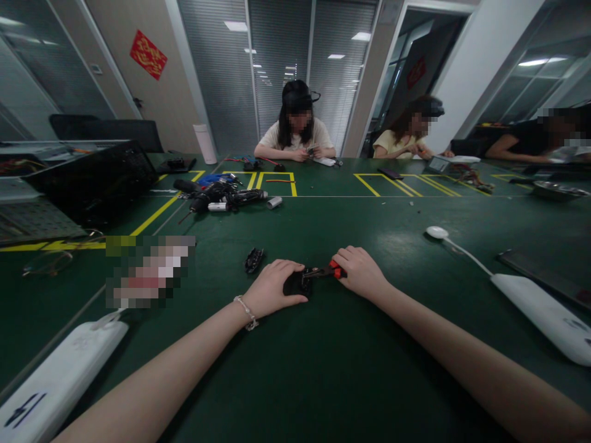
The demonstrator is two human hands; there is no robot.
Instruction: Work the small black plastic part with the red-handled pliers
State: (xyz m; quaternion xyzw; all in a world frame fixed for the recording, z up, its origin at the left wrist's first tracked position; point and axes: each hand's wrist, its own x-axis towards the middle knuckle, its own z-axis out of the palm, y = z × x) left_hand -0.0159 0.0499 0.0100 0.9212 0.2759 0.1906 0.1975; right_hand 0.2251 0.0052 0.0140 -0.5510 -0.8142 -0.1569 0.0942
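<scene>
My left hand (278, 286) is closed around a small black plastic part (294, 285), its thumb along the near edge, and rests low over the green table. Red-handled pliers (331, 269) are gripped in my right hand (361, 271). Their dark jaws point left and reach onto the black part; whether they pinch anything there is too small to tell. Just beyond my left hand lies another black piece (253, 260), with an uneven, open-looking inside.
A heap of black tools and cables (221, 194) lies ahead to the left, near a black computer case (92, 184). White power banks (69, 363) flank my arms, one with a cable on the right. Several people sit across the green table (323, 227).
</scene>
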